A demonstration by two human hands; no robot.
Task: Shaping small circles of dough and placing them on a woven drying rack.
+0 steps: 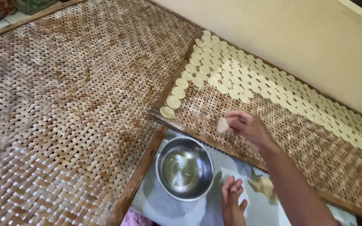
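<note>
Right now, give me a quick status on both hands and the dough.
Right hand pinching a dough disc over the woven tray. Left hand flat, empty, beside the steel bowl. Nothing blocking.

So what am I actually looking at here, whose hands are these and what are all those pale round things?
This one picture comes from a camera worn on a person's head, looking down at their own bare hands. The right hand pinches a thin pale dough disc over a woven bamboo tray, where many like discs lie in rows. The left hand rests open on a grey surface beside a steel bowl. A lump of pale dough lies nearby. A second woven tray lies to the left.
</note>
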